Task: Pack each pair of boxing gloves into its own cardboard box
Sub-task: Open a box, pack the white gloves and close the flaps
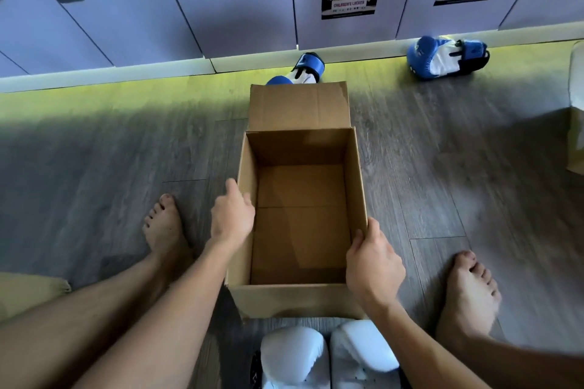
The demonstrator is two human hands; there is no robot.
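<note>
As far as I can tell, nothing's packed yet. The cardboard box [300, 297] sits open on the floor [110, 151] between the person's left foot [164, 230] and right foot [471, 294]. Its far flap stands up and the inside is just bare cardboard.

The pair of white boxing gloves [294, 354] lies side by side just beside the box's near wall, right in front of the person, so I'd guess those go in first. One blue boxing glove [308, 68] peeks out from behind the far flap, partly hidden. The other blue glove [442, 57] is well off to the right, up against the foot of the lockers [237, 9]. So that pair isn't even together yet, and it'll need its own box. There's a brown cardboard thing [576, 148] cut off at the right edge of the view that might be that second box, but honestly I can't tell.

Now the hands. The left hand [232, 218] is on the top edge of the box's left wall, fingers curled over the rim as far as I can see, with one digit stretched out along the outside of the wall. The right hand [374, 259] is at the near right corner, pinching the rim with the thumb on the inner side and the fingers wrapped round the outside. Both look like they're just steadying or squaring up the box, and neither one is touching a glove.
</note>
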